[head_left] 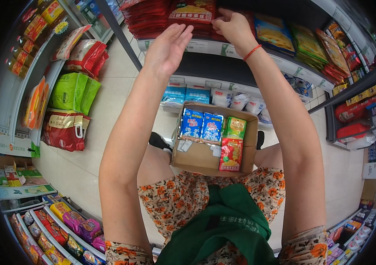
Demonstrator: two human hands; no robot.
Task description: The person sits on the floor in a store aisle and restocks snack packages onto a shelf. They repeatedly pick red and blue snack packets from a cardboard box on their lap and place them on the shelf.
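Note:
My left hand (171, 46) is at the shelf front with its palm turned up and its fingers extended, holding nothing. Just beyond its fingertips lies a stack of red food packets (193, 13). My right hand (234, 28), below a red cord bracelet (252, 53), has bent fingers beside the right edge of that stack; whether it grips a packet cannot be seen. An open cardboard box (191, 162) stands between my knees. Inside it are blue packets (192, 124), green packets (236, 127) and red packets (231, 154).
Blue packets (274, 33) and green packets (307, 46) lie further right on the shelf. White bags (221, 97) and light-blue bags (198, 94) sit on the bottom shelf. A dark post (120, 34) rises at left. Large bags (72, 89) jut from the left shelving.

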